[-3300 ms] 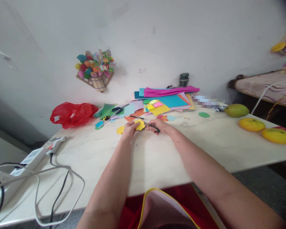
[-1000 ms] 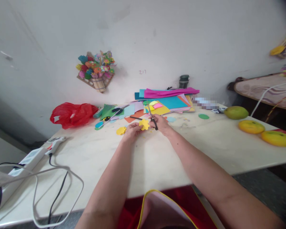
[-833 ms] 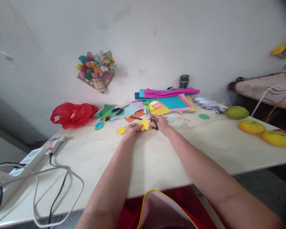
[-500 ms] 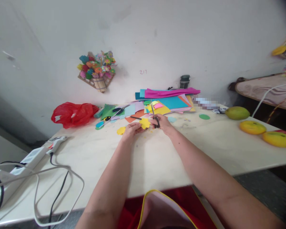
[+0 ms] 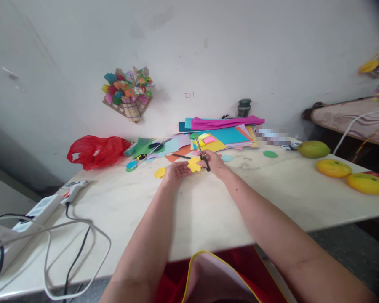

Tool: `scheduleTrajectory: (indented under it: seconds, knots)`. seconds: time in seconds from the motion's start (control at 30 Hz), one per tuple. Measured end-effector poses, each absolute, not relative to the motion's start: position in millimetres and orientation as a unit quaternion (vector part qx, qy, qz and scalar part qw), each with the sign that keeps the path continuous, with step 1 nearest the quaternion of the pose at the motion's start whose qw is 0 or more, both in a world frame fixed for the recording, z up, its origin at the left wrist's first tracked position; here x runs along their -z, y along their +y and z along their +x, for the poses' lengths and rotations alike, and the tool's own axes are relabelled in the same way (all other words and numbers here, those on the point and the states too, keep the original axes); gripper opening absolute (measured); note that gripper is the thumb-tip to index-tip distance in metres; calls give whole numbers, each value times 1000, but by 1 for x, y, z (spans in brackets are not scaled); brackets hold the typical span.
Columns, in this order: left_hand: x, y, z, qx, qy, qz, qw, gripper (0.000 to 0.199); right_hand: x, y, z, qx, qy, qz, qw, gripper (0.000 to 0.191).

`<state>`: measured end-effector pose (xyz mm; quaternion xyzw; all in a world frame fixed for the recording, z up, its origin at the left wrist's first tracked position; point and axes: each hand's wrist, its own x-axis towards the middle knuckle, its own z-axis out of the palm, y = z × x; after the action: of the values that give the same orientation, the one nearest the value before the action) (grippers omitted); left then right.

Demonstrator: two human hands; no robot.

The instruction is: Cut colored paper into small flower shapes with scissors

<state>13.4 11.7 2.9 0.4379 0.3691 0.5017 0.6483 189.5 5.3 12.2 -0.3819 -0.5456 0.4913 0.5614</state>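
Note:
A yellow flower-shaped paper cutout is up between my two hands, its right edge at the fingertips of my right hand. The same right hand is closed on a pair of scissors with black handles, the blades pointing up and away. My left hand has its fingers loosely stretched out at the cutout's left edge; whether they touch it I cannot tell. Beside that hand, to its left, lies another yellow paper piece. A thin black stick lies just behind the cutout.
Coloured paper sheets are piled at the back by the wall. A red plastic bag and a second pair of scissors lie at the left. A power strip with cables is nearer left; mangoes lie at the right.
My left fingers have loosened and spread from the yellow cutout. The cutout has turned and shifted slightly right, towards my right hand. The scissors have tilted a little to the left.

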Motion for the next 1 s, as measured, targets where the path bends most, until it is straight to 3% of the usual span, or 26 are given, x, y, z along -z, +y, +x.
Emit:
scheduleTrajectory:
  seconds: [0.1,0.27,0.5,0.67,0.8,1.0]
  knots:
    - [-6,13,13,-511,370,425,649,29,-12,7,190,-486,-545,-387,563,44]
    - [-3,11,15,-508,397,473,601,23,-11,5,189,-487,-548,-387,560,43]
    - [-4,8,15,-505,397,548,536,37,-10,3,186,-495,-561,-375,548,43]
    - [-15,18,-15,-623,436,488,429,44,-13,4,189,-471,-530,-432,557,45]
    - [-14,24,-44,-661,500,446,336,40,-13,6,191,-452,-512,-480,550,35]
    - [-1,31,-70,-569,645,457,228,26,-15,6,192,-426,-512,-530,525,26]
